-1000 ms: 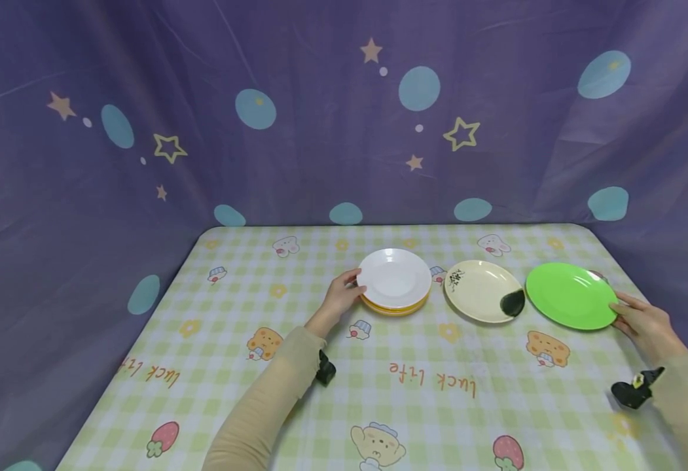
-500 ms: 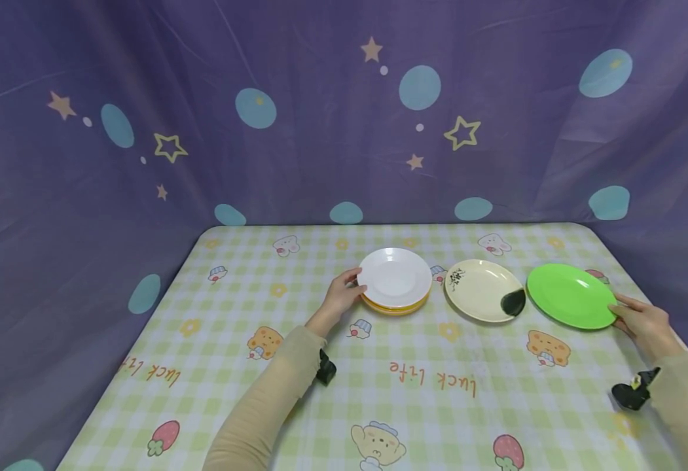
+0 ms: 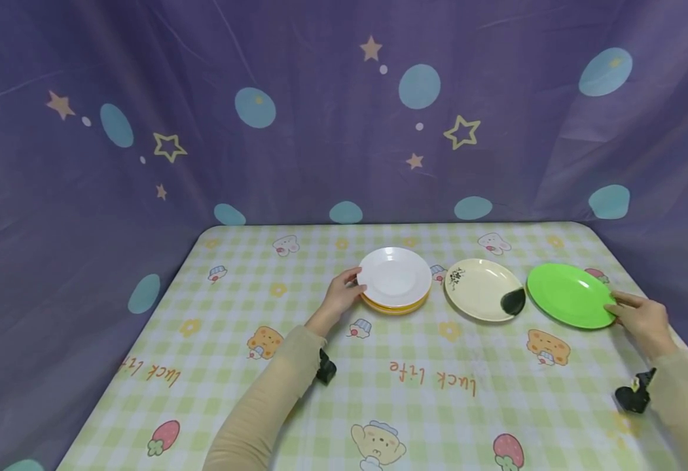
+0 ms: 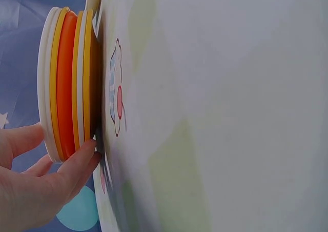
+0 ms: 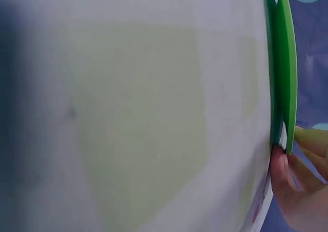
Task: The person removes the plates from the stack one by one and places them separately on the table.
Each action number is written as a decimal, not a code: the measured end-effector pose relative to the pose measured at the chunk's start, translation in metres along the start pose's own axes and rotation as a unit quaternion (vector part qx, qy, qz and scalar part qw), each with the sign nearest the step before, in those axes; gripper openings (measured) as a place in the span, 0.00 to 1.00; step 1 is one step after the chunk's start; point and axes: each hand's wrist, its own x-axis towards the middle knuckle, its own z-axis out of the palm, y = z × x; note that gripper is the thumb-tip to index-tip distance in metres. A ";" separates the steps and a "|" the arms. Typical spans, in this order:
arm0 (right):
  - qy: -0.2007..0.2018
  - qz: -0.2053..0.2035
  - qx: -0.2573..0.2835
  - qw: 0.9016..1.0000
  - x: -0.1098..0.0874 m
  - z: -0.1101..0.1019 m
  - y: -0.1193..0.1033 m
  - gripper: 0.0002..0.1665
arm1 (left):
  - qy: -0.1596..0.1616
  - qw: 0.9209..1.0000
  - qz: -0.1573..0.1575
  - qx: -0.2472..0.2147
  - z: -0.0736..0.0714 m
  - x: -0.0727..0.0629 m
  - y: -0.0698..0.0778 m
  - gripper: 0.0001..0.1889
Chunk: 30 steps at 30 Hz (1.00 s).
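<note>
My left hand [image 3: 339, 296] grips the left side of a plate stack [image 4: 66, 88], thumb at the top rim and fingers lower down against the edges. A white plate [image 3: 395, 278] is on top; yellow, orange and white rims show beneath it in the left wrist view. At the far right, my right hand [image 3: 644, 322] pinches the right rim of a bright green plate [image 3: 570, 296], with the thumb over it and fingertips underneath. Between these two lies a cream plate [image 3: 482, 292] with a dark leaf-shaped patch and a small floral print.
A green-and-white checked cloth [image 3: 426, 418] with cartoon prints covers the table. Behind it hangs a purple curtain [image 3: 332, 157] with stars and blue ovals. Black wrist devices [image 3: 326, 367] sit at both cuffs.
My right hand has shifted slightly left along with the green plate's right rim, its thumb reaching a little further over the plate. The left hand and the stack stay where they were.
</note>
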 end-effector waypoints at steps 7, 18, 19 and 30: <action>0.046 -0.089 -0.125 0.987 -0.004 0.010 -0.021 0.28 | 0.003 1.000 -0.004 -0.001 0.000 0.001 0.000 0.25; 0.044 -0.163 -0.099 0.981 -0.011 0.036 -0.063 0.22 | 0.001 1.000 0.000 0.005 0.000 0.001 0.000 0.25; 0.045 -0.169 -0.094 0.980 -0.011 0.039 -0.066 0.22 | 0.001 1.000 0.001 0.004 0.000 0.001 0.000 0.25; 0.017 -0.203 -0.059 0.977 -0.019 0.071 -0.099 0.22 | 0.003 1.000 -0.004 0.008 0.000 0.001 -0.001 0.25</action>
